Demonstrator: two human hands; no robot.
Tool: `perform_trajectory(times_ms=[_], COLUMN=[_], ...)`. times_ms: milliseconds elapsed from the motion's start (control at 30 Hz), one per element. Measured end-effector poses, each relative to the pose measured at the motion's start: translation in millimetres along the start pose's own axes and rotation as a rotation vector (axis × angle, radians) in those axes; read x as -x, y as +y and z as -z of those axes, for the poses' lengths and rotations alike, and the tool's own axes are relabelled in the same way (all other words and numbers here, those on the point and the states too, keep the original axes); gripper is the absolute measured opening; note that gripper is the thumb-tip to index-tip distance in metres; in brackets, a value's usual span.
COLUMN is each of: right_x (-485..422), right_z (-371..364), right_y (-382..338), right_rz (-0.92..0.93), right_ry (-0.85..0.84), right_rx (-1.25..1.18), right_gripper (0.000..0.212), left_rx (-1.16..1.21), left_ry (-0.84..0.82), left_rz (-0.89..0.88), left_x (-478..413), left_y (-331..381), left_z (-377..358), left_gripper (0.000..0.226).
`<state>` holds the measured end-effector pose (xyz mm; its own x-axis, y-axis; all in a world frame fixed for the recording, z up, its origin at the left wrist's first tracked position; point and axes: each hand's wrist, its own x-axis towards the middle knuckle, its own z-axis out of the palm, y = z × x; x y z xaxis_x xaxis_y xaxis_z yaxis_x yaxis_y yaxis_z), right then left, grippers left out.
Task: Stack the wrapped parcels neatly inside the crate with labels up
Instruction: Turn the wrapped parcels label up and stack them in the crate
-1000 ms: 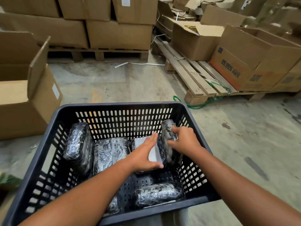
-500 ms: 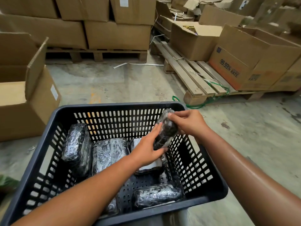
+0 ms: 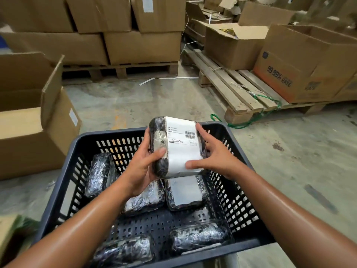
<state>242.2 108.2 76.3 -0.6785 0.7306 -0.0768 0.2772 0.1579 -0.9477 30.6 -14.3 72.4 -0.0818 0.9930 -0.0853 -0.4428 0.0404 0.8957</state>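
"99.99% RATE" on cardboard box (image 3: 301,74), parcel label (image 3: 183,149) print unreadable

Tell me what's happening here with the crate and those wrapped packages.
A person is packing black-wrapped parcels into a dark plastic crate on a warehouse floor. Both hands, left hand and right hand, hold one parcel above the crate, its white label facing up toward the camera. Several parcels already lie inside; one directly below shows its label, while the others show only dark wrap. The held parcel has not been set down yet.
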Motion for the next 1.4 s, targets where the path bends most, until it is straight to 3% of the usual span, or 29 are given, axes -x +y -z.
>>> perform_trajectory(times_ms=[67,167,200,267,333,467,600,733,967,1400], right_x=[1.4,6.3,7.7,9.7,12.5,19.4,15.8,-0.6,-14.4,-26.4], right_z=[-4.7,-6.6,-6.1,-5.5,-3.6,6.0,3.0,-6.5,-21.1,-18.6], right_y=[1.9,10.1,12.9,18.2,24.1,37.9,49.1,59.2,83.7,93.2], right_rz=[-0.002,-0.038,-0.047,-0.057,-0.076,-0.139,-0.219,-0.299,-0.334,-0.418], right_ry=[0.004,-0.015,-0.022,-0.038,-0.05,-0.048,-0.048,-0.154,-0.211,-0.265], right_rx=[0.027,0.119,0.155,0.214,0.271,0.345,0.423,0.505,0.563,0.622], right_gripper=[0.134,0.145,0.148,0.151,0.153,0.152,0.156,0.158,0.155,0.147], left_rx=[-0.063,-0.401,-0.55,-0.839,-1.01,-1.216,-1.249,-1.301,-1.45,-1.444], left_ry=[0.086,0.138,0.124,0.077,0.008,-0.091,-0.09,-0.087,-0.131,-0.182], left_rz=[-0.002,-0.048,-0.033,0.05,0.124,0.14,0.17,0.232,0.293,0.218], left_x=[-1.0,-5.5,-6.7,-7.2,-7.5,-17.4,-26.6,-28.2,-22.1,-32.2], left_y=[0.9,0.0,-2.6,-9.5,-18.2,-45.7,-74.9,-91.9,-111.0,-125.3], left_z=[3.2,3.5,3.9,4.5,3.4,0.2,5.1,19.0,42.6,55.6], left_gripper=[0.091,0.086,0.095,0.136,0.163,0.16,0.155,0.153,0.146,0.152])
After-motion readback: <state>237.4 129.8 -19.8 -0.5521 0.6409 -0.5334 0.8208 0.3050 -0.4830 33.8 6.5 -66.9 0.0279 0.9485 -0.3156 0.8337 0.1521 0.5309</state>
